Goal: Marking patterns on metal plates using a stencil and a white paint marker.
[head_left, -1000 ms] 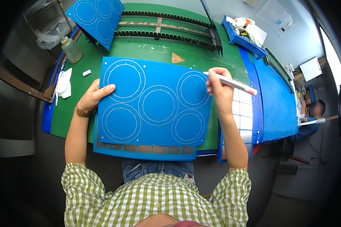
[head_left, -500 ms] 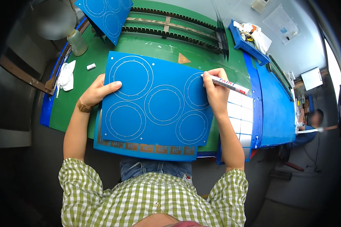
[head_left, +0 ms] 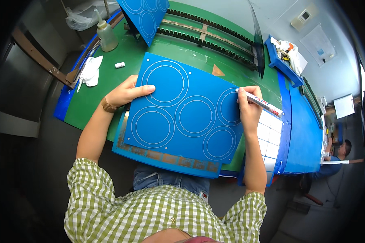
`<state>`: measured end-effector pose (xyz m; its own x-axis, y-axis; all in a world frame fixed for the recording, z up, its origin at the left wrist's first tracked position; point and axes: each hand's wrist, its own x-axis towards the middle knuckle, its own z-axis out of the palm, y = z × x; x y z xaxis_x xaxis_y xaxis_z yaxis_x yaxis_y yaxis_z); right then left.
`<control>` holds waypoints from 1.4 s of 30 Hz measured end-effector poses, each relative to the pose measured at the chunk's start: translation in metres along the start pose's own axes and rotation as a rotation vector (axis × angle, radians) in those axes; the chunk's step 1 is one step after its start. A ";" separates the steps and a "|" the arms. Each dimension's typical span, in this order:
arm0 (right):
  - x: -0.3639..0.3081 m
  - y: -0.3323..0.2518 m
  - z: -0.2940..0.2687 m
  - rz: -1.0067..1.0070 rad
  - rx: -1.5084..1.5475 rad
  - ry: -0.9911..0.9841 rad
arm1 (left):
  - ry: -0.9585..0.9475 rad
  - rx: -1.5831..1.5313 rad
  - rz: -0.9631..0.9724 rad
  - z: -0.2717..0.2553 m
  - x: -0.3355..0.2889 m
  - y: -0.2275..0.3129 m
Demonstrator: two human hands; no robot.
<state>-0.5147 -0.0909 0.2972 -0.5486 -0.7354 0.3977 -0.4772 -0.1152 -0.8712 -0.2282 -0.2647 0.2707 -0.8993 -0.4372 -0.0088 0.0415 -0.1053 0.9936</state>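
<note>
A blue panel (head_left: 194,115) with several white double-ring circles and small white dots lies tilted in front of me. My left hand (head_left: 130,92) grips its left edge, thumb on top and fingers hidden beneath. At the panel's right side, my right hand (head_left: 250,107) is closed around a white marker pen (head_left: 267,107). The pen's tip is at the edge of the upper right ring; whether it touches the surface I cannot tell. Under the panel, a second blue panel with a row of copper-coloured rectangles (head_left: 169,158) sticks out along the near edge.
On the green table (head_left: 109,87) are a white cloth (head_left: 90,71), a small white cap (head_left: 120,65), a squeeze bottle (head_left: 106,37) and a copper-coloured triangle (head_left: 218,70). Toothed racks (head_left: 208,34) stand behind, one holding another blue panel (head_left: 145,18). A blue tray (head_left: 280,60) is at right; a person (head_left: 336,158) sits farther right.
The whole view has shifted and turned a little, so the table and panel appear farther right. Both hands keep their grips, with the pen tip still by the upper right ring.
</note>
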 end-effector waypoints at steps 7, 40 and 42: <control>-0.009 -0.014 -0.022 -0.011 0.024 0.073 | 0.081 -0.142 -0.020 0.000 0.000 -0.001; -0.050 0.011 -0.059 0.220 0.030 0.070 | 0.309 -0.199 -0.010 -0.008 0.010 -0.005; -0.055 0.007 -0.060 0.223 0.149 -0.041 | 0.278 -0.122 0.006 -0.005 0.010 -0.006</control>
<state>-0.5295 -0.0108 0.2862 -0.5994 -0.7795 0.1821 -0.2401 -0.0419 -0.9698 -0.2356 -0.2735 0.2645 -0.7462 -0.6638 -0.0502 0.1134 -0.2011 0.9730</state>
